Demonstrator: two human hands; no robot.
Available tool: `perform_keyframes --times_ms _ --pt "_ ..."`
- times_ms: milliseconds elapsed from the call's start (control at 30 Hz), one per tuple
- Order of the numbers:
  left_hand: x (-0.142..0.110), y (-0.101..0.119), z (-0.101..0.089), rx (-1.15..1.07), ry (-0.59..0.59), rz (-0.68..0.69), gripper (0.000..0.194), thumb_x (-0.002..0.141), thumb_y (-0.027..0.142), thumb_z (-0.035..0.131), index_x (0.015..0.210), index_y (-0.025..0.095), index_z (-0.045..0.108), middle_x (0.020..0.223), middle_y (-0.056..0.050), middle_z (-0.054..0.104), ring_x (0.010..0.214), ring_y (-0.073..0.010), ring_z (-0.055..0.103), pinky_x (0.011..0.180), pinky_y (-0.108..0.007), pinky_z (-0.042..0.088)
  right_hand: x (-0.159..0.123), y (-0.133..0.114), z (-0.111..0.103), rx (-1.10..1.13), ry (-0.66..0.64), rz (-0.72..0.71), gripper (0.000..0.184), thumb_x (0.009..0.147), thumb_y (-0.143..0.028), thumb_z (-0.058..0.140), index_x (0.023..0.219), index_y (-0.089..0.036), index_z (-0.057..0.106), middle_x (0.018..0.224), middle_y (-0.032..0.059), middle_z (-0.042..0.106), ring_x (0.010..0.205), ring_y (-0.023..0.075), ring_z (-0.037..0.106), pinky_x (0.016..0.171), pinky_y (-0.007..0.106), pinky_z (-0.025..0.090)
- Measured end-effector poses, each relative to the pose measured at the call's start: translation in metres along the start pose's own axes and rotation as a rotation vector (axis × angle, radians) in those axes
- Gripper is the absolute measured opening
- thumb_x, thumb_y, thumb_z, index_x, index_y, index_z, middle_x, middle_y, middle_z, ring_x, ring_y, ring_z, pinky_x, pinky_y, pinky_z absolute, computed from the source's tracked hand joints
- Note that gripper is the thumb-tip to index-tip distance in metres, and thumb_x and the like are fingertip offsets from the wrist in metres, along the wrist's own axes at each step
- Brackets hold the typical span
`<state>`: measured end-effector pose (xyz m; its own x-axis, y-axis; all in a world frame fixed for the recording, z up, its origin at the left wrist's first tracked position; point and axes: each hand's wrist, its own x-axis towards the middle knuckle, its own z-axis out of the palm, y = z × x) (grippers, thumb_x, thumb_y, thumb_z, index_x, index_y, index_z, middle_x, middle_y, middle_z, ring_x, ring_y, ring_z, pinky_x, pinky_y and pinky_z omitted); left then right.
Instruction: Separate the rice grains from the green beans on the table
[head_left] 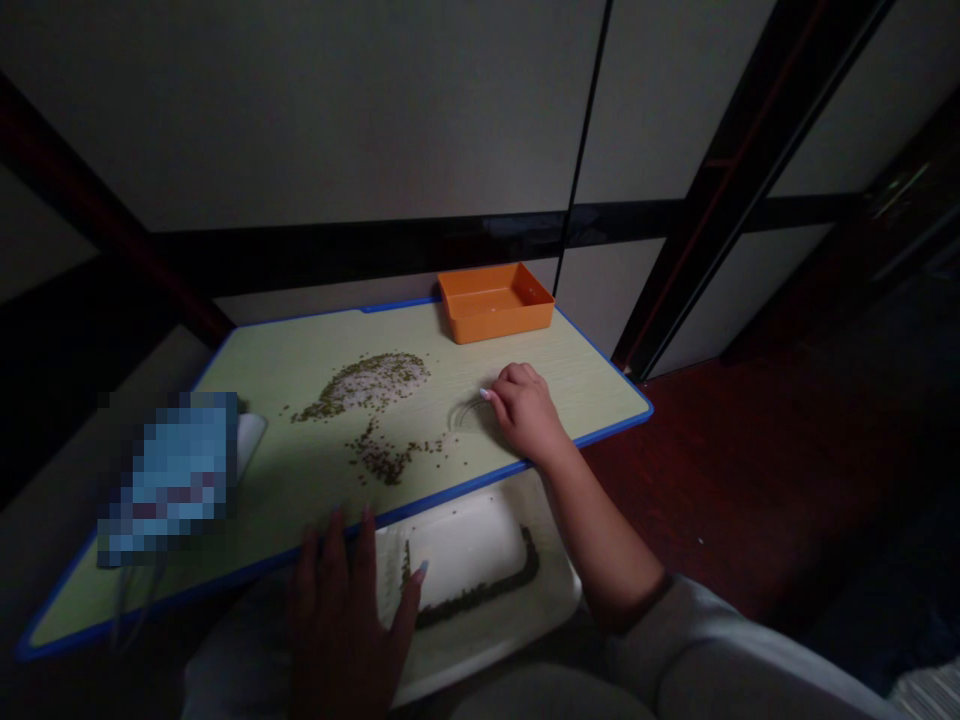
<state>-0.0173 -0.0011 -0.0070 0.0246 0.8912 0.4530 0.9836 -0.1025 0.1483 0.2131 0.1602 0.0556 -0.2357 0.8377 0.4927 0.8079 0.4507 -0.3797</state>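
My right hand (523,408) is closed on a clear, curved-rimmed piece (469,412), perhaps a small dish or cup, low over the yellow-green tabletop (285,350). Its full shape is hidden by the fingers. To its left lies a heap of white grains and green beans (371,385), and nearer me a smaller scatter of darker beans (382,455). Below the table's front edge sits a white tray (472,530) with a line of dark green beans along its near and side edges. My left hand (349,590) rests at that tray's left side, fingers apart, holding nothing.
An orange open box (501,325) stands at the table's back right. On the left lies a blurred-out blue object (176,475) beside something white (250,440). Blue trim (465,490) edges the table. Pale cabinet panels (360,120) rise behind; dark red floor (720,470) is to the right.
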Motion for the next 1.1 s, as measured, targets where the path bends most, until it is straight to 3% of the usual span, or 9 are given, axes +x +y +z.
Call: perform_keyframes --times_ms 367,767,1100 --pt "0.0004 -0.0003 -0.0018 -0.019 0.019 0.033 0.072 0.087 0.042 0.044 0.149 0.012 0.023 0.159 -0.020 0.017 0.149 -0.0351 0.008 0.118 -0.056 0.020 -0.0006 -0.0037 -0.0026 -0.046 -0.076 -0.015 0.025 0.096 -0.031 0.050 0.086 -0.017 0.068 0.097 0.0081 0.059 0.093 0.0215 0.047 0.081 0.035 0.034" --pt "0.0001 -0.0038 0.0016 -0.027 0.054 0.065 0.077 0.086 0.042 0.049 0.150 0.014 0.020 0.160 -0.019 0.016 0.148 -0.0371 0.011 0.117 -0.058 0.023 0.0002 -0.0022 -0.0025 -0.073 -0.049 0.067 0.026 0.096 -0.029 0.048 0.085 -0.017 0.068 0.095 0.0080 0.060 0.094 0.0218 0.048 0.080 0.034 0.033" --pt "0.0004 -0.0033 0.0019 -0.040 0.053 0.063 0.077 0.086 0.043 0.049 0.151 0.015 0.018 0.161 -0.018 0.014 0.148 -0.0373 0.011 0.116 -0.058 0.024 -0.0004 -0.0034 -0.0037 -0.054 -0.095 0.036 0.028 0.097 -0.035 0.048 0.089 -0.018 0.069 0.099 0.0078 0.060 0.097 0.0218 0.047 0.080 0.033 0.031"
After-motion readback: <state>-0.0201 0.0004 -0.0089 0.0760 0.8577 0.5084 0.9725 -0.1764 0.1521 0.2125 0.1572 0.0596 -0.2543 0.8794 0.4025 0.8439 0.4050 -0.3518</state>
